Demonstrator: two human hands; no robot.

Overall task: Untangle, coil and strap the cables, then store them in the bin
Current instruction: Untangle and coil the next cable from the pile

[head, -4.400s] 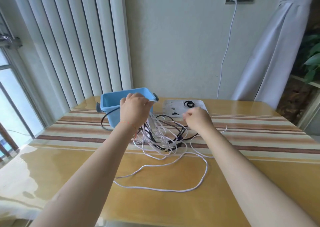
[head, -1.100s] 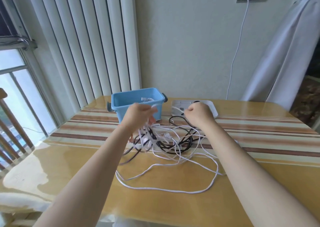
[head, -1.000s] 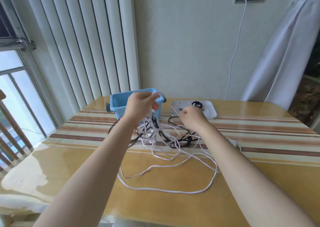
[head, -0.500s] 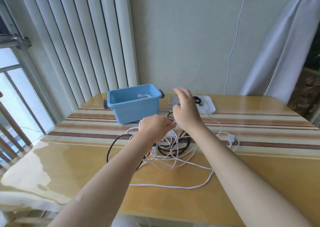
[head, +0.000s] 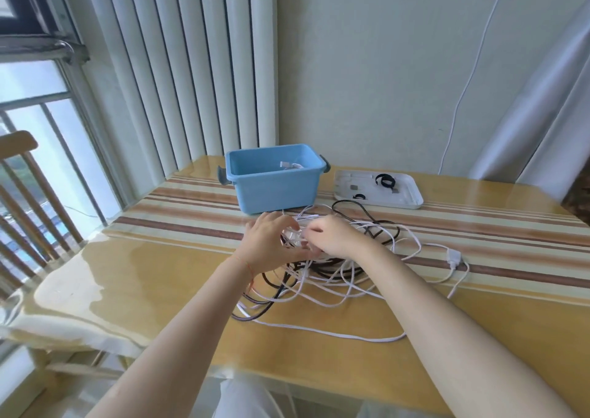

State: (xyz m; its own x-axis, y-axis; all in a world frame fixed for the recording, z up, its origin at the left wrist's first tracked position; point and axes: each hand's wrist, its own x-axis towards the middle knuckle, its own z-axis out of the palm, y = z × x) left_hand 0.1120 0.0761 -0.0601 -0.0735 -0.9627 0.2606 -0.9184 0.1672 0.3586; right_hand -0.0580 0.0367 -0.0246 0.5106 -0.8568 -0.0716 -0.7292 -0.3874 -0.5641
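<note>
A tangle of white and black cables (head: 338, 277) lies on the striped table (head: 159, 277) in front of me. My left hand (head: 268, 242) curls over the left top of the tangle, with white strands between fingers and thumb. My right hand (head: 333, 237) is right beside it and pinches a white strand at its fingertips. One white cable's plug end (head: 453, 256) trails off to the right. Behind the hands stands the blue bin (head: 274, 184), with a white cable (head: 289, 165) inside. A white tray (head: 412, 194) to its right holds black straps (head: 384, 180).
A wooden chair (head: 19, 194) stands at the table's left end by the window. A white cord (head: 463, 82) hangs down the wall behind the tray from a socket. A pale curtain (head: 542, 98) hangs at the right. One long white loop (head: 335, 333) lies near the table's front edge.
Both hands came down from lifting strands onto the tangle on the table. My right hand, raised and open half a second ago, now pinches a white strand beside my left.
</note>
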